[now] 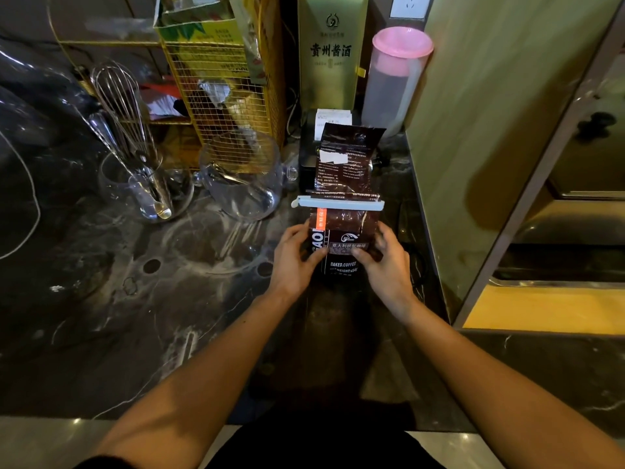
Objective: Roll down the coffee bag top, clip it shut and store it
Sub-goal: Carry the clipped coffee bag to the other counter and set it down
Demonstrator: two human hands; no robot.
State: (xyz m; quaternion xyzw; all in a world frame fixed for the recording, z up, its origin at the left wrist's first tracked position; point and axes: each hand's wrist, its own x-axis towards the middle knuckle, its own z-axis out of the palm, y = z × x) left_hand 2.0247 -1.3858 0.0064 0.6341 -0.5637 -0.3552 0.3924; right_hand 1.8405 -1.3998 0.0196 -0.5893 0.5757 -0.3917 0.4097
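Note:
A dark brown coffee bag (343, 228) with white lettering stands on the dark marble counter (135, 316), right of centre. A pale blue-white clip (338, 202) runs across the bag at about mid-height, and the flattened top part of the bag rises above the clip. My left hand (292, 257) grips the bag's lower left side, thumb on the front. My right hand (385, 262) grips the lower right side in the same way. The bag's base is partly hidden behind my hands.
A glass pitcher (241, 174) and a glass cup holding a whisk (135, 137) stand to the left. Behind are a yellow wire basket (223, 96), a green box (329, 52), a pink-lidded jug (394, 79) and a small black printer (309, 147). A cabinet wall (490, 130) rises on the right.

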